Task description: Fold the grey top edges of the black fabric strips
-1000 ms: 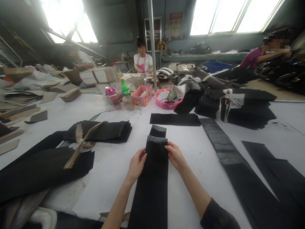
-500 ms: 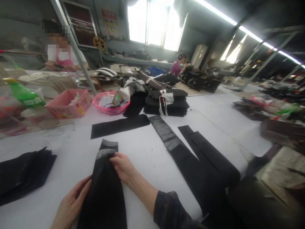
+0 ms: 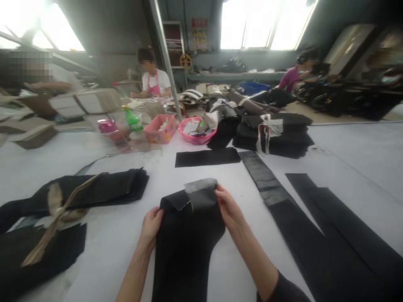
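A black fabric piece lies between my hands over the white table, its far end lifted and curled back to show a grey patch. My left hand pinches its left edge near a folded corner. At the right, my right hand grips the edge beside the grey patch. Beyond them lies a flat black strip. To the right, long black strips overlap, one with a grey shiny end section.
Tied black bundles lie on the left of the white table. Farther back are a pink basket, a pink bowl, a green bottle and a black stack. Several people work beyond.
The view has swung left, bringing the tied bundles into sight. My hands have spread apart, and the fabric's far end is opened wider, with one corner folded over.
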Available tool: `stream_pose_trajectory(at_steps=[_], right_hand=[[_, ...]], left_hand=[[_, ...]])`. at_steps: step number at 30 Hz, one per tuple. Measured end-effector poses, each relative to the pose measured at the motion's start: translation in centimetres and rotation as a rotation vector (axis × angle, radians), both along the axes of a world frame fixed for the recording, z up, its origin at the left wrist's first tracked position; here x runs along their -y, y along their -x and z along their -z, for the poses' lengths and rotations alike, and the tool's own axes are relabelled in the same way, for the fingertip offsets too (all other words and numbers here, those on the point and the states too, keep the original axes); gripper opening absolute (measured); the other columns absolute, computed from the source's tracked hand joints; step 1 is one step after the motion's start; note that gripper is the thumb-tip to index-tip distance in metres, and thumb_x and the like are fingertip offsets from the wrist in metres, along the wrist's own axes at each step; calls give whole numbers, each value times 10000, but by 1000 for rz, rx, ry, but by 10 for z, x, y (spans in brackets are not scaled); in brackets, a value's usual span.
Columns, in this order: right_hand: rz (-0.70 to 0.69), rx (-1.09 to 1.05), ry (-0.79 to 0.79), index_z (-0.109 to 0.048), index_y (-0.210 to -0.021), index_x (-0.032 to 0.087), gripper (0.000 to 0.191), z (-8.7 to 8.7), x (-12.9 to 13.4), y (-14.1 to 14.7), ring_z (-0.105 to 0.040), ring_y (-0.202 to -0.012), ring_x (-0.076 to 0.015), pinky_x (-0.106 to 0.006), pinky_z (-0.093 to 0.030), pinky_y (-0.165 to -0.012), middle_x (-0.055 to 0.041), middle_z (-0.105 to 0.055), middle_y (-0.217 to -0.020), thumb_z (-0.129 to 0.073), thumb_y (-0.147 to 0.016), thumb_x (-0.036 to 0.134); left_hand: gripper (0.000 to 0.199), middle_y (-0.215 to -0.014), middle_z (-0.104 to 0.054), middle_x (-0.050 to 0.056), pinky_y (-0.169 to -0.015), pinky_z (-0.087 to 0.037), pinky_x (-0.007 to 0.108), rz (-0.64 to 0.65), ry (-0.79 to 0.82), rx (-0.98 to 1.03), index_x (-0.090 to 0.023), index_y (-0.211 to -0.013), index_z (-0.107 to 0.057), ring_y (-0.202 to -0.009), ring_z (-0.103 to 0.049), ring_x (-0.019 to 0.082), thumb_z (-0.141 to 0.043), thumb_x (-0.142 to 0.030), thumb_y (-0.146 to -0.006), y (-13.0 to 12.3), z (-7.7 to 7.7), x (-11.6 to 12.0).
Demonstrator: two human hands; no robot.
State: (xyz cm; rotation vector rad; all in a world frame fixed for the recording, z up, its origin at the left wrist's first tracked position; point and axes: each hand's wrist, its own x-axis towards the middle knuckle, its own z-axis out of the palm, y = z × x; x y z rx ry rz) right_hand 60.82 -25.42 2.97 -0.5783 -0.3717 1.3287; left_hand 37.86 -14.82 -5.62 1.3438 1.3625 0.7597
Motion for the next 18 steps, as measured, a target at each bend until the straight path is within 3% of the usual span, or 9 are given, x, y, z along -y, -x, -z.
stream_pose_trajectory(at_steps=[3, 7, 11, 15, 18], right_hand=[[76, 130, 123, -615, -1069, 219, 336, 8, 13, -23, -649, -895, -143, -259, -500, -842, -17, -691, -1025, -697, -744, 228], [259, 535, 445, -618, -968, 164, 388, 54, 11, -36, -656, -801, -195, -303, -522, -715, -62, -702, -894, -748, -627, 297], [404, 678, 534, -589, -1002, 159, 467, 93, 2, -44, -634, -757, -199, -316, -505, -688, -39, -674, -810, -735, -601, 347], [449, 787, 566, -537, -1210, 144, 692, 101, 0, -50, -613, -712, -203, -328, -502, -685, 5, -629, -732, -747, -607, 409], [437, 809, 574, -453, -1327, 104, 789, 97, 6, -46, -635, -770, -228, -341, -517, -718, -27, -651, -778, -695, -686, 496]], left_hand=[[384, -632, -645, 28, -520, -460, 256, -32, -14, -34, -131, -763, -605, -571, -596, 173, -552, -496, -657, 13, 3, -9], [356, -666, -665, 35, -548, -452, 260, -51, -87, -157, -140, -840, -606, -598, -618, 186, -509, -460, -718, 23, 5, -20], [272, -662, -663, 40, -609, -425, 282, -61, -228, -388, -171, -871, -611, -666, -632, 222, -526, -404, -758, 28, 2, -25], [239, -659, -660, 28, -638, -403, 286, -32, -341, -567, -196, -962, -612, -705, -634, 233, -520, -359, -813, 29, -4, -26], [259, -681, -665, 33, -634, -411, 282, -40, -389, -649, -187, -1029, -604, -705, -638, 227, -488, -344, -857, 29, -7, -31]])
